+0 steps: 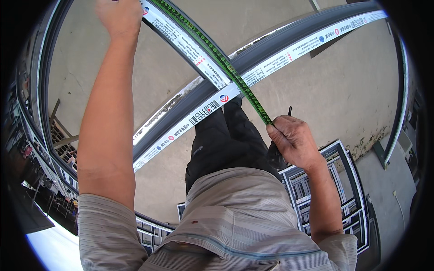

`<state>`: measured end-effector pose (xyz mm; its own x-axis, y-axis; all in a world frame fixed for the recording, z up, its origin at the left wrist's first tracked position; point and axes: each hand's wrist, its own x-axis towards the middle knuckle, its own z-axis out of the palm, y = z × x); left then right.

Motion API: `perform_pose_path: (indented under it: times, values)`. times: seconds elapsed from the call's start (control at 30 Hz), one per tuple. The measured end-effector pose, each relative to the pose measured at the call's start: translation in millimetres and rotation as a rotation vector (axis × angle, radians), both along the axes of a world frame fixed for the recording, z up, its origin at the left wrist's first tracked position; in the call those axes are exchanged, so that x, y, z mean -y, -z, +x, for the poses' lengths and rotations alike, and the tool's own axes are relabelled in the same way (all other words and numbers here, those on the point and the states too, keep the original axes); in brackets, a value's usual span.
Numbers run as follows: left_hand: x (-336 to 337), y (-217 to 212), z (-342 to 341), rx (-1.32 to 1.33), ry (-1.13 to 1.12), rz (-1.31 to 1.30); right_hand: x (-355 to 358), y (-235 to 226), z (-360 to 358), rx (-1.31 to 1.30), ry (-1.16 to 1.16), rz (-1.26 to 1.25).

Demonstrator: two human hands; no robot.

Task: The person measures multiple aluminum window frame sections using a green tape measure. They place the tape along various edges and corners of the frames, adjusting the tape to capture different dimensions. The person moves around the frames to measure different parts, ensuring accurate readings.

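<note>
A green tape measure blade (217,54) with dark markings stretches from the upper edge along a frame bar, over a crossing bar, down to my right hand (291,140). The fingers of my right hand are closed on the blade. Under that hand shows a dark body (275,156), perhaps the tape's case, mostly hidden. My left hand (120,18) is at the upper edge beside the dark metal window or door frame (178,40); its fingers are largely cut off there. White printed film strips (266,72) cover the bars' faces.
Below the frame are a concrete floor (334,104) and my dark-trousered legs (228,140). Several smaller dark frames with white film (341,198) lie stacked by my right forearm. A long curved-looking frame edge (400,99) runs down the right side. Assorted clutter (49,189) sits at the left.
</note>
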<state>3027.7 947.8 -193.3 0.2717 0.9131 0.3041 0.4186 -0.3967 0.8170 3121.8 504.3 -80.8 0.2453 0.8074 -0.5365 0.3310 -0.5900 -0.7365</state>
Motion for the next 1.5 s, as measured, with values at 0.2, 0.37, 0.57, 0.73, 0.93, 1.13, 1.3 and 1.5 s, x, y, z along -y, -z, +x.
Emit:
perform_pose_path:
  times: [0.2,0.37,0.57,0.73,0.93,1.13,1.3,1.5]
  values:
    - [4,-8,-3,-0.021,0.016,-0.095,5,-1,0,-0.005,-0.010,0.086]
    - [-14,10,-10,-0.179,-0.038,0.002,18,5,10,0.034,-0.022,0.193]
    - [-27,15,-16,-0.348,-0.011,-0.001,51,-18,40,0.064,0.018,0.200]
    - [-13,0,-14,-0.394,-0.044,0.010,97,-34,76,0.099,0.106,0.110]
    - [-4,-6,-2,-0.409,-0.084,0.001,132,-30,146,0.139,0.241,0.077]
    - [-4,-1,-29,-0.448,-0.101,0.007,115,-38,256,0.156,0.293,0.029]
    - [10,-25,-4,-0.610,-0.173,0.036,109,-36,342,0.174,0.256,0.002]
    - [41,-52,71,-0.928,-0.182,0.276,112,-48,421,0.235,0.117,-0.095]
